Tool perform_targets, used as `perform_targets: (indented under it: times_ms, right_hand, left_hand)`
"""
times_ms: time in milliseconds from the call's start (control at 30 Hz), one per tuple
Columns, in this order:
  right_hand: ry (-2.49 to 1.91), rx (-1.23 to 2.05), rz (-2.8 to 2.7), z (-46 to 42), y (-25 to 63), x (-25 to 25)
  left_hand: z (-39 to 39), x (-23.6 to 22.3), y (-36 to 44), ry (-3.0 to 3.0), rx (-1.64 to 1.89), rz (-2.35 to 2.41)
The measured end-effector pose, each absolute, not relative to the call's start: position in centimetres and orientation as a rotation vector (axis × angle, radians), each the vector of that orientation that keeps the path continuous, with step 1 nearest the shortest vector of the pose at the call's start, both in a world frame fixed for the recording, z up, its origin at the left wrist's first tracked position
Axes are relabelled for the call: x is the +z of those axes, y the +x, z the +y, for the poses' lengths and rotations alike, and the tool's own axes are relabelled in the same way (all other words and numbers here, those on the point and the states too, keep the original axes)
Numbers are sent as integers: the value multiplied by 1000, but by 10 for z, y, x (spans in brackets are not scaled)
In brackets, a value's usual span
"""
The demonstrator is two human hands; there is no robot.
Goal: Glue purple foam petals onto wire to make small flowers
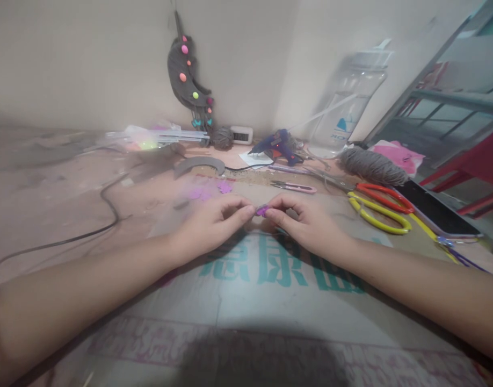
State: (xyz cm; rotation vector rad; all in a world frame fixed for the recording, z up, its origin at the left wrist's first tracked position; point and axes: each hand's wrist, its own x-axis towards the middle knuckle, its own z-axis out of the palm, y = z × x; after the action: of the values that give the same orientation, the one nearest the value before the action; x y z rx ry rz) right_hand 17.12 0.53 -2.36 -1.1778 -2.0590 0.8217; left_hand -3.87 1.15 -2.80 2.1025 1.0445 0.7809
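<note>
Between my fingertips, over the middle of the printed sheet (246, 328), is a small purple piece (262, 210) with a bit of grey at its edge; its exact kind is too small to make out. My left hand (214, 220) pinches it from the left side. From the right, my right hand (306, 217) pinches the same piece between thumb and forefinger. Just beyond my left hand lie purple flower-shaped cutouts (224, 186). A pink-handled thread snipper (294, 187) rests past my right hand. Nearby is a curved grey strip (202, 165).
Scissors with red and yellow handles (381, 207), a phone (435, 209) and grey yarn (373, 166) lie at right. Behind are a blue glue gun (276, 146), a water bottle (347, 107) and a small digital clock (241, 135). A black cord (109, 223) crosses the left side.
</note>
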Motion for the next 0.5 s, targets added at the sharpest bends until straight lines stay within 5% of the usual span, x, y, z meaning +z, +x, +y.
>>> perform_targets:
  times_ms: [500]
  right_hand:
    - [-1138, 812, -2099, 6, 173, -27]
  left_hand:
    - [10, -24, -39, 2094, 782, 1101]
